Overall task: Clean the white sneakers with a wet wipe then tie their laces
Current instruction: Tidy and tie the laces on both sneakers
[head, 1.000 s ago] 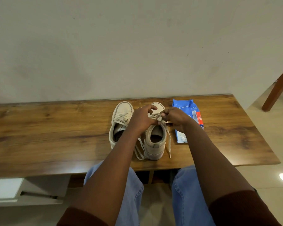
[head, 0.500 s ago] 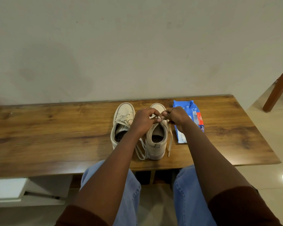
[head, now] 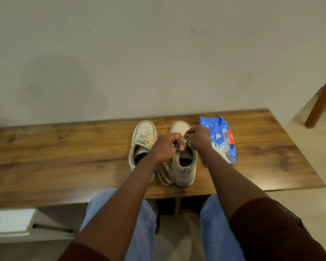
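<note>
the lace of the right-hand white low-top sneaker (head: pixel 184 168) should be drawn snug before the knot is closed, with equal pull on both ends. it is pinched at the top eyelets by the left hand (head: pixel 164 148) and the right hand (head: pixel 198 137), both curled tight and close together. slack pale lace ends (head: pixel 163 178) are trailed between the shoes. the pair is stood toes to the wall on the brown wooden table (head: pixel 64 157), the other white sneaker (head: pixel 143 134) loosely laced.

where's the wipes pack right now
Head view: the wipes pack lies on the table, right of centre near its far edge, just right of the right sneaker and beside the right hand pinching its lace.
</note>
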